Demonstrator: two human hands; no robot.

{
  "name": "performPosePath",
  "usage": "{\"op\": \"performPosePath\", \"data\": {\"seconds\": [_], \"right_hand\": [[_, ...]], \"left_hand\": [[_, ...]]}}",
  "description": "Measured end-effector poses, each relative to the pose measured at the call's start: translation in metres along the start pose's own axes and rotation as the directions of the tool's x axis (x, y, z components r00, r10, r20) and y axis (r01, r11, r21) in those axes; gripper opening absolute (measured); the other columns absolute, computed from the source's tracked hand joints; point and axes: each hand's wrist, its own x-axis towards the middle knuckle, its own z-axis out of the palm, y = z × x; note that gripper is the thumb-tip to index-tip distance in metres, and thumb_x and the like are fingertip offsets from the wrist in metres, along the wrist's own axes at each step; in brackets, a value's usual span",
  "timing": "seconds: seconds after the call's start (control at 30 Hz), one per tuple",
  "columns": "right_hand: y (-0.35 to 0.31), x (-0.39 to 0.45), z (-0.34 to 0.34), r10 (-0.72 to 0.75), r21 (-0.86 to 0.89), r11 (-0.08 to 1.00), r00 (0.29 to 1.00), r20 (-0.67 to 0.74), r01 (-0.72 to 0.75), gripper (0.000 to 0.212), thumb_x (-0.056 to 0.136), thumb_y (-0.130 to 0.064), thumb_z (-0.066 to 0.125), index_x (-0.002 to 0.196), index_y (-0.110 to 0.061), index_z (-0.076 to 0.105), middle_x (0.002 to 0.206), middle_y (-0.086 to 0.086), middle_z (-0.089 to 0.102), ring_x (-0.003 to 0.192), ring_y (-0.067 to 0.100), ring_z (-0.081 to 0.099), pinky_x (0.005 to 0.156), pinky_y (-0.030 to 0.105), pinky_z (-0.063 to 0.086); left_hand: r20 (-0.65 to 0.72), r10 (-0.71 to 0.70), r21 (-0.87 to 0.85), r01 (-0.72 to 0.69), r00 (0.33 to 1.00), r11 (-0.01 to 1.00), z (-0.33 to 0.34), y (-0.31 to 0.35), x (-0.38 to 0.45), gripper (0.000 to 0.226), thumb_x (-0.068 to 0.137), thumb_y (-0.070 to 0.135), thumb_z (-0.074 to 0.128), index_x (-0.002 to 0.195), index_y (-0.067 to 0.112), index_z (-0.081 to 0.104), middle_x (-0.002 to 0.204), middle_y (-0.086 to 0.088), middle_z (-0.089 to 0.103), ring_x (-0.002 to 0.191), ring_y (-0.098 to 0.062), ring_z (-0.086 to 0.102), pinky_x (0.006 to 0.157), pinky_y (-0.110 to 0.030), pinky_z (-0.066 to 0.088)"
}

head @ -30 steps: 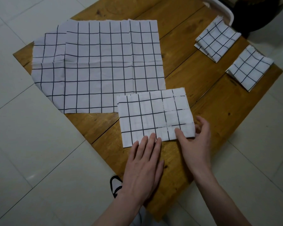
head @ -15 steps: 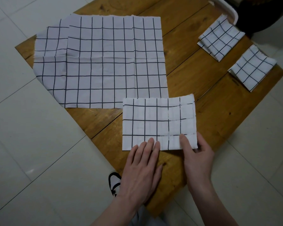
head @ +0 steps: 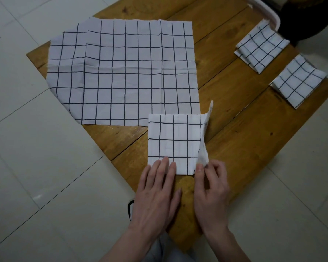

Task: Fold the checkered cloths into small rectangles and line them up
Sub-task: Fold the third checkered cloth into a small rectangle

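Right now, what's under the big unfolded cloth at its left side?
Under the unfolded cloth, a second cloth sticks out along its left edge, on the wooden table. How far the second cloth extends beneath is covered.

One head-worn camera, looking steeply down.
I see the wooden table (head: 244,140) close below, tiled floor (head: 36,167) around it.

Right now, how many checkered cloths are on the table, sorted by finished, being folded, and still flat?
Finished small folded cloths: 2, the far one and the near one
Cloth being folded: 1, left hand pressing on it, right hand pinching its raised flap
Unfolded cloths lying flat: at least 2, top one over another
Total: at least 5
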Motion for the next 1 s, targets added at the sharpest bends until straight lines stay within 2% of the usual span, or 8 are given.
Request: {"op": "performPosePath", "data": {"seconds": [0.1,0.17,0.3,0.5,0.67,0.8,1.0], "right_hand": [[-0.001,-0.003,0.005,-0.036,0.046,0.998,0.998,0.049,0.034,0.038,0.109,-0.024,0.046,0.132,-0.002,0.068,0.134,0.004,0.056,0.120,0.017,0.060,0.092,0.026,0.056],[-0.004,-0.005,0.009,-0.091,0.055,0.995,0.994,0.066,0.088,0.041,0.109,-0.022,0.046,0.142,-0.004,0.061,0.147,0.004,0.057,0.134,0.020,0.056,0.102,0.037,0.055],[-0.010,-0.007,0.014,-0.180,0.002,0.984,0.978,0.108,0.181,0.042,0.107,-0.017,0.048,0.147,-0.006,0.057,0.154,0.004,0.055,0.146,0.018,0.049,0.117,0.036,0.044],[-0.008,-0.011,0.027,-0.258,-0.119,0.953,0.953,0.159,0.278,0.043,0.107,-0.020,0.047,0.147,-0.008,0.057,0.154,0.004,0.055,0.150,0.018,0.044,0.113,0.051,0.047],[-0.006,-0.016,0.039,-0.290,-0.196,0.920,0.927,0.237,0.338,0.044,0.108,-0.024,0.045,0.150,-0.012,0.052,0.155,0.004,0.054,0.151,0.020,0.042,0.116,0.051,0.045],[-0.005,-0.017,0.048,-0.300,-0.245,0.895,0.909,0.290,0.373,0.044,0.107,-0.023,0.047,0.148,-0.010,0.057,0.155,0.004,0.055,0.151,0.021,0.042,0.117,0.048,0.044],[-0.007,-0.018,0.056,-0.258,-0.353,0.847,0.889,0.378,0.396,0.047,0.105,-0.030,0.048,0.148,-0.014,0.058,0.158,0.004,0.052,0.151,0.024,0.042,0.112,0.047,0.049]], "left_hand": [[0.013,-0.001,0.019,0.000,1.000,1.000,0.000,-0.013,-0.001,0.066,0.105,0.050,0.041,0.161,0.015,0.038,0.164,-0.014,0.038,0.152,-0.029,0.033,0.126,-0.048,0.022],[0.018,0.022,0.024,-0.022,1.000,0.999,0.001,-0.017,-0.002,0.066,0.106,0.051,0.039,0.162,0.016,0.036,0.165,-0.013,0.037,0.153,-0.028,0.032,0.125,-0.047,0.022],[0.009,0.043,-0.001,-0.043,0.999,0.999,-0.003,-0.023,-0.003,0.068,0.107,0.050,0.040,0.164,0.015,0.032,0.169,-0.009,0.032,0.156,-0.025,0.029,0.127,-0.043,0.020],[-0.070,-0.055,-0.039,0.052,0.996,0.998,-0.013,-0.039,-0.003,0.068,0.104,0.048,0.046,0.159,0.009,0.039,0.157,-0.012,0.045,0.147,-0.027,0.038,0.123,-0.043,0.027],[-0.092,-0.055,-0.068,0.049,0.994,0.996,-0.013,-0.047,-0.003,0.067,0.103,0.045,0.049,0.158,0.010,0.038,0.154,-0.010,0.048,0.144,-0.025,0.042,0.122,-0.043,0.029],[-0.120,-0.063,-0.111,0.049,0.991,0.993,-0.013,-0.047,-0.002,0.068,0.101,0.041,0.055,0.158,0.009,0.037,0.154,-0.009,0.048,0.144,-0.025,0.043,0.121,-0.043,0.032],[-0.156,-0.079,-0.170,0.052,0.985,0.984,-0.010,-0.046,-0.002,0.074,0.096,0.030,0.061,0.160,0.008,0.031,0.154,-0.009,0.045,0.145,-0.024,0.042,0.119,-0.042,0.034]]}}
